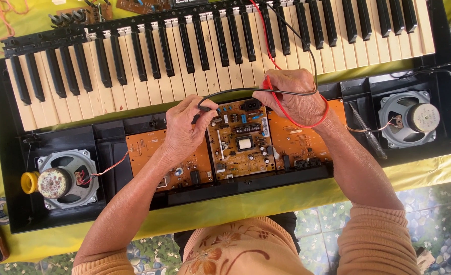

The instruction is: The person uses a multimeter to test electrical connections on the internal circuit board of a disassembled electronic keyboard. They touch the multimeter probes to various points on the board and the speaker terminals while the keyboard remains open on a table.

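An opened electronic keyboard [11, 153] lies on a yellow cloth, its black and cream keys [220, 51] at the far side. Orange circuit boards [240, 140] sit in the middle of the black case. My left hand [184, 130] pinches the tip of a black probe lead [235, 91] above the boards. My right hand [294, 97] grips a red lead [266, 46] together with the black lead, over the right board. Both leads run up across the keys.
A round speaker [65, 178] with a yellow ring sits at the case's left end, another speaker [407, 118] at the right. A screwdriver [370, 135] lies beside the right speaker. Tape roll [0, 210] and tools lie at the left edge. Loose circuit parts [83, 12] are beyond the keys.
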